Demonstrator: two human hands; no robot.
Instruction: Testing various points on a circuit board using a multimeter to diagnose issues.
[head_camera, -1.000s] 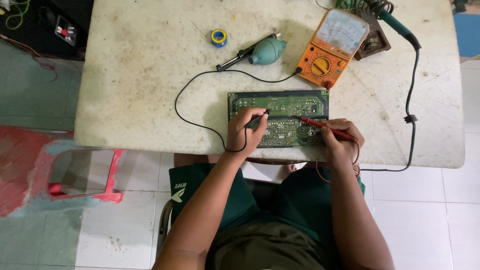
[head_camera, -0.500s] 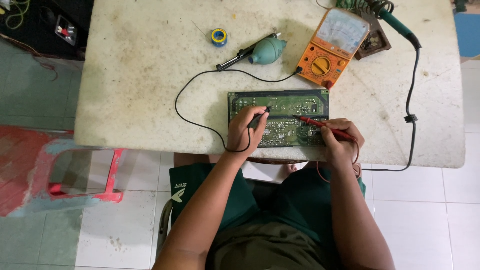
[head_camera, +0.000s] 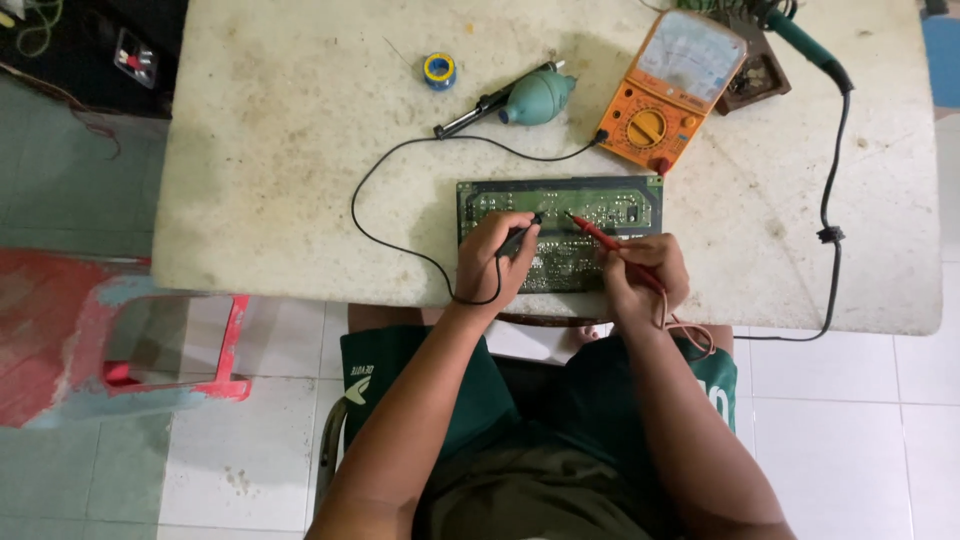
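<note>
Probes barely shift since a second ago: left hand grips the black probe, right hand the red probe, both tips holding on the board at the table edge.

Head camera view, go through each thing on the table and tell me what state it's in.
Circuit board: flat, solder side up.
Black probe: in left hand, tip on board.
Red probe: in right hand, tip on board.
Multimeter: lying face up, leads plugged in.
Desoldering pump: lying unused.
Solder spool: lying flat.
</note>
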